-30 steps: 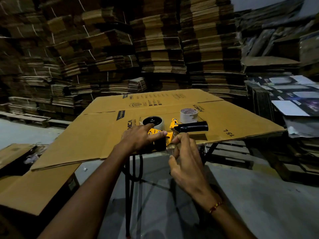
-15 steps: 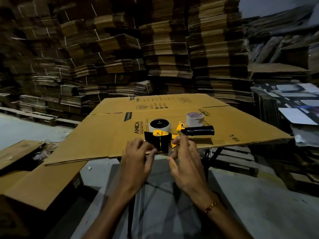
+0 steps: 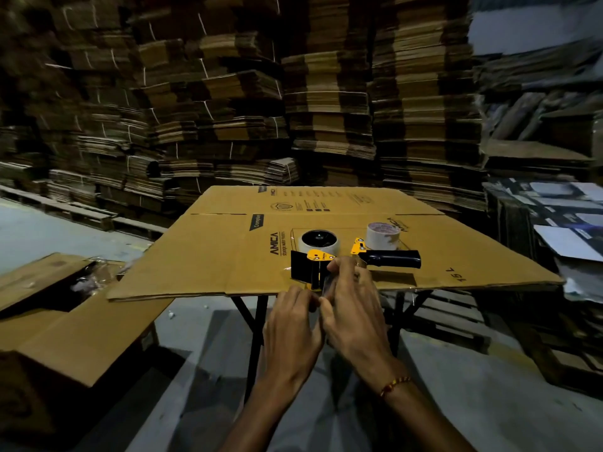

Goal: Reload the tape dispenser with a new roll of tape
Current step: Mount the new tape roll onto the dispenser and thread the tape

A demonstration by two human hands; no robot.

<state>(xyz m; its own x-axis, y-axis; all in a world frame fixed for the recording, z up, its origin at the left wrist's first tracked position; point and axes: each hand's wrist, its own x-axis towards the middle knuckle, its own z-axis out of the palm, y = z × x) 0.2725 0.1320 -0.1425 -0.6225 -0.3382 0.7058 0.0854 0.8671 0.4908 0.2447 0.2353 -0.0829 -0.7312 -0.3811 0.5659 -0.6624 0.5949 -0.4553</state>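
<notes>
A yellow and black tape dispenser (image 3: 313,265) lies on its side on a flat cardboard sheet (image 3: 208,256), its black handle (image 3: 391,258) pointing right. A clear tape roll (image 3: 319,244) sits on its hub. Behind the handle stands a second, whitish roll (image 3: 382,236). My left hand (image 3: 293,327) and my right hand (image 3: 352,308) meet at the sheet's near edge, just in front of the dispenser's mouth. Their fingertips pinch together on what looks like a clear strip of tape (image 3: 326,287) drawn from the dispenser. My right index finger touches the dispenser's front.
The cardboard sheet rests on a black folding-leg table (image 3: 251,321). An open carton (image 3: 65,308) stands low at the left. Tall stacks of flattened cartons (image 3: 326,109) fill the background, and printed sheets (image 3: 567,230) are piled at the right. Grey floor lies below.
My left hand has come off the top of the dispenser and dropped to the near edge, joining my right hand at the tape end. The dispenser has not moved.
</notes>
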